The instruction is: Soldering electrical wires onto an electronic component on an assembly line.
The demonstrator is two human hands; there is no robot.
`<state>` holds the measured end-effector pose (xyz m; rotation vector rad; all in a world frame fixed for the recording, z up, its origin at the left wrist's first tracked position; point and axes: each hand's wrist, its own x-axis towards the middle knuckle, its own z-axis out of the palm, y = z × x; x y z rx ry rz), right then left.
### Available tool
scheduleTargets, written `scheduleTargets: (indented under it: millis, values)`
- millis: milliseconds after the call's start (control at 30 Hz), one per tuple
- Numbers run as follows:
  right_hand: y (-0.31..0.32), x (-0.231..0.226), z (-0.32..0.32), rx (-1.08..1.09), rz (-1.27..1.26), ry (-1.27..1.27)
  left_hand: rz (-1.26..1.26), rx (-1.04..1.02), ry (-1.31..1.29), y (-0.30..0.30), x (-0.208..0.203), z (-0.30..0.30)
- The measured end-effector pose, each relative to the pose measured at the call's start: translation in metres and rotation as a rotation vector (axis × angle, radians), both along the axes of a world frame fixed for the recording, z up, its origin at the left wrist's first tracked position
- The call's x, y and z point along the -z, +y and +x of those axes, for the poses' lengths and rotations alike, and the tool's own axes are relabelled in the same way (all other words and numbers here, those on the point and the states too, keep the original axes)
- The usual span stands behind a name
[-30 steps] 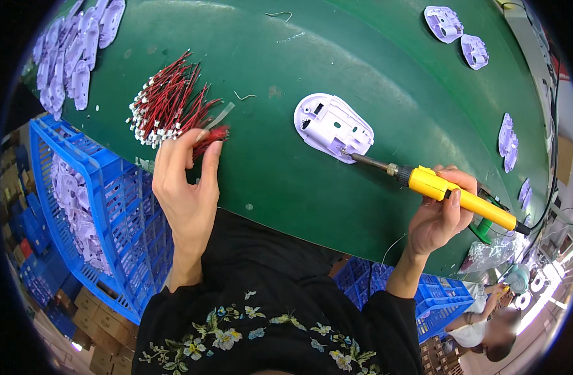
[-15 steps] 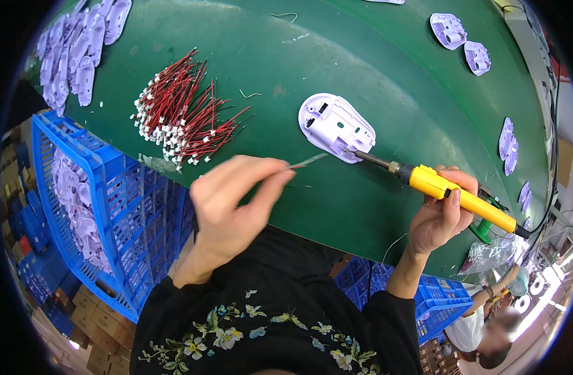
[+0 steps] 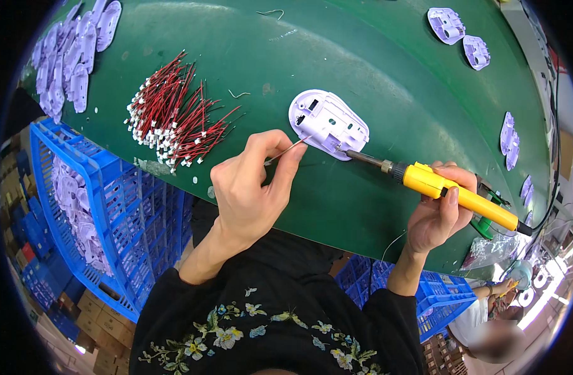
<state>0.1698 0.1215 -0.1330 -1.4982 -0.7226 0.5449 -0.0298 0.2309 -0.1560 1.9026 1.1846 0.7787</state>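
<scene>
On the green table lies a pale lilac plastic shell, rounded, its inner side up with dark slots. My right hand is wrapped round a yellow soldering iron. Its metal tip reaches the shell's near edge. With thumb and fingers my left hand pinches a thin wire, whose end points at the shell's near left side. Whether the wire touches the shell I cannot tell. Left of the shell spreads a pile of red wires with white connectors.
Lilac shells are heaped at the far left; a few more shells lie at the far right. A blue crate full of lilac parts stands by the table's left edge. A green stand is beside the iron. Another person is at lower right.
My left hand has moved right and slightly up, bringing the wire's end to the shell. The right hand keeps the iron's tip at the shell. The whole view has shifted a little.
</scene>
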Motion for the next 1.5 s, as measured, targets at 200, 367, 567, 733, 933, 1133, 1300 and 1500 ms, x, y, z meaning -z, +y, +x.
scheduleTargets:
  millis: [200, 367, 567, 733, 933, 1133, 1300, 1500]
  values:
    - [-0.003, 0.005, 0.002, 0.038, -0.011, -0.010, 0.178, 0.074, 0.005, 0.002, 0.008, 0.007]
    - [-0.005, 0.004, 0.005, 0.008, 0.001, -0.038, -0.283, 0.078, -0.088, 0.006, -0.004, -0.009]
    - [-0.007, 0.005, 0.007, 0.009, 0.023, -0.021, -0.283, 0.093, -0.093, 0.007, -0.009, -0.015]
    - [-0.006, 0.007, 0.006, -0.005, 0.026, -0.003, -0.154, 0.025, -0.185, 0.002, 0.005, -0.013]
    - [-0.004, 0.006, 0.008, 0.011, 0.039, -0.046, -0.143, -0.003, -0.180, 0.005, 0.004, -0.019]
    - [-0.005, 0.010, 0.010, -0.013, 0.044, -0.025, -0.022, 0.113, -0.112, 0.002, 0.008, -0.010]
    - [-0.007, 0.010, 0.013, -0.040, 0.048, 0.000, -0.043, 0.109, -0.150, -0.001, 0.016, -0.005]
    - [-0.009, 0.010, 0.015, -0.057, 0.056, -0.005, 0.023, 0.045, -0.128, -0.004, 0.017, 0.005]
